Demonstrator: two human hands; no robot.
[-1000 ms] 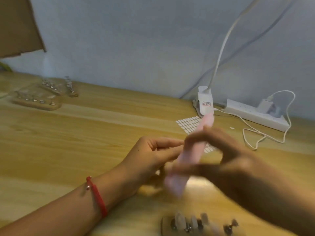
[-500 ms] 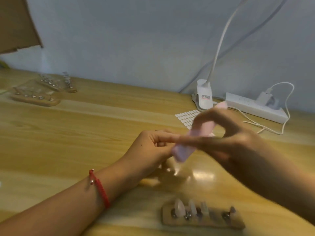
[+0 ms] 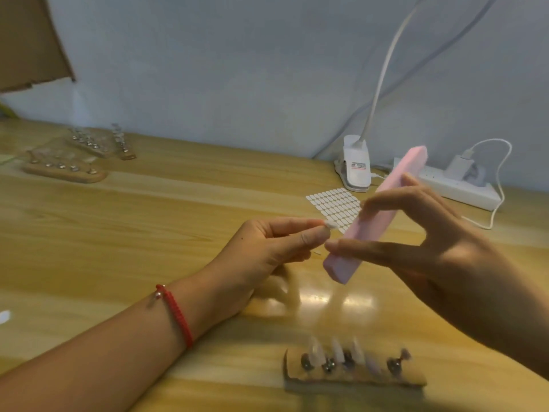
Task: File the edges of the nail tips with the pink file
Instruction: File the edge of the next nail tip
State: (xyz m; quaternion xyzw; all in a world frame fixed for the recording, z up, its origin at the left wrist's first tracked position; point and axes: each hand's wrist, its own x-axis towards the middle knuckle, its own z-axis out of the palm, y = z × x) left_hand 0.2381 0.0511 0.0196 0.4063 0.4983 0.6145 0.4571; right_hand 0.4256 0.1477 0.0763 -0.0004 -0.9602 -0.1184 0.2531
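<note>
Two hands meet above the wooden table (image 3: 148,221). The left hand (image 3: 261,251) pinches a small white nail tip (image 3: 330,225) between thumb and forefinger. Its other fingers are curled under and mostly hidden, and only the end of the tip pokes out. The right hand (image 3: 439,257) grips the pink file (image 3: 378,215), thumb pressed across the near face low down and the fingers reaching over higher up, so part of the file's middle is covered. The file slants from lower left to upper right, its face just beside the nail tip; whether they touch cannot be told. A red bracelet (image 3: 175,312) circles the left wrist. Near the bottom edge a wooden stand (image 3: 356,379) carries several spare nail tips (image 3: 337,350), all blurred. Farther stands (image 3: 64,172) at the left are too small to make out. The right forearm is cut off by the frame.
</note>
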